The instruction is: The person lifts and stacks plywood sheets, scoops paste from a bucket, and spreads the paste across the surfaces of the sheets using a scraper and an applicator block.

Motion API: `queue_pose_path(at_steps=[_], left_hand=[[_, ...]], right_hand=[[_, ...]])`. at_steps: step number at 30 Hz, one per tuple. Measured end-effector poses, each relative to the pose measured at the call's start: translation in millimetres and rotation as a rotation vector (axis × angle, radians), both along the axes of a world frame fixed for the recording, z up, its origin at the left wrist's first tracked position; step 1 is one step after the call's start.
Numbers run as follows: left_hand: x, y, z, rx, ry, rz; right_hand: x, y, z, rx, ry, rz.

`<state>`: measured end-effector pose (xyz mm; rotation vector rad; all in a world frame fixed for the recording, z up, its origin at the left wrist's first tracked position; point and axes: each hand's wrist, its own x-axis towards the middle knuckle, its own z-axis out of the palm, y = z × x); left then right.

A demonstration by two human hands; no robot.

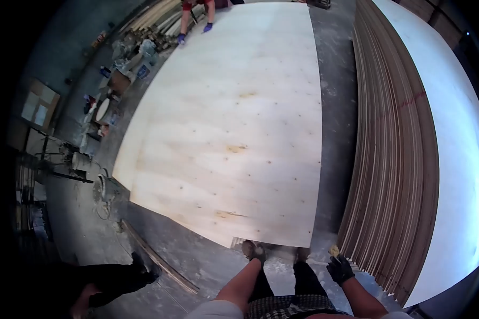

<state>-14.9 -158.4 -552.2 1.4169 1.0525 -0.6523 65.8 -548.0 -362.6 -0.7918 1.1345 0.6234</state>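
A large pale wood sheet, with knots and small brown patches, lies flat in front of me. At its near edge is my left hand; its fingers blend with the dark things around them, so their pose is unclear. My right hand, in a dark glove, is closed around a small yellowish piece whose kind I cannot make out. It is held low, beside the lower end of a tall stack of sheets.
A co-worker's purple-gloved hands touch the sheet's far left edge. Another person's dark-clothed leg shows at lower left, near a long wood strip. A machine and assorted clutter stand along the left.
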Motion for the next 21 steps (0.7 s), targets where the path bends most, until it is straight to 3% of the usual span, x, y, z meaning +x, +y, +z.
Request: queue_pose_path(at_steps=[1, 2, 4, 5, 6, 12, 15, 18, 21], left_hand=[[-18, 15, 14, 0.36, -0.029, -0.368], [-39, 24, 27, 0.574, -0.011, -0.543], [-75, 50, 66, 0.273, -0.082, -0.252], [-88, 63, 77, -0.153, -0.023, 0.049], [-71, 59, 167, -0.233, 0.158, 0.241], [-125, 120, 241, -0.183, 0.112, 0.366], [-148, 158, 254, -0.162, 0.04, 0.447], [-166, 194, 273, -0.154, -0.024, 0.521], [-193, 225, 272, -0.09, -0.036, 0.596]], right_hand=[[-3, 5, 9, 0.118, -0.045, 0.023], [-10, 5, 14, 0.235, -0.09, 0.049], [-15, 21, 37, 0.339, -0.14, 0.095], [-15, 33, 53, 0.327, -0.149, 0.115], [-13, 47, 71, 0.312, -0.159, 0.136], [0, 120, 126, 0.357, -0.274, 0.121], [14, 152, 145, 0.552, -0.473, 0.219], [19, 188, 180, 0.367, -0.339, 0.208], [13, 228, 217, 0.27, -0.423, 0.238]])
